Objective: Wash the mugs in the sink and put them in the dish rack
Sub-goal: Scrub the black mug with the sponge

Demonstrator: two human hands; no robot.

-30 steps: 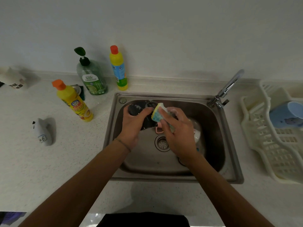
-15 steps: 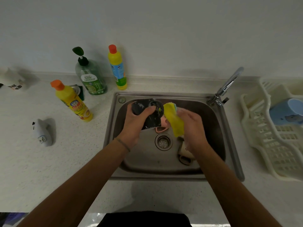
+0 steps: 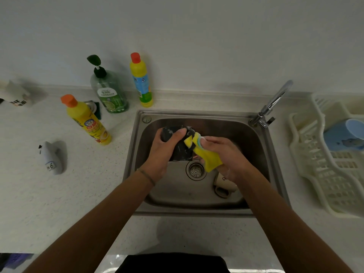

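Left hand (image 3: 163,148) grips black mug (image 3: 180,144) above the sink (image 3: 197,198), mouth pointing away from the person. Right hand (image 3: 226,154) pinches yellow sponge (image 3: 204,152) against its right side. Dish rack (image 3: 315,164) well right.

Colours at the sink

Black foamy mug (image 3: 182,149), yellow sponge (image 3: 208,156), shiny grey metal sink (image 3: 197,198), blue cup (image 3: 342,135), cream plastic rack (image 3: 319,174).
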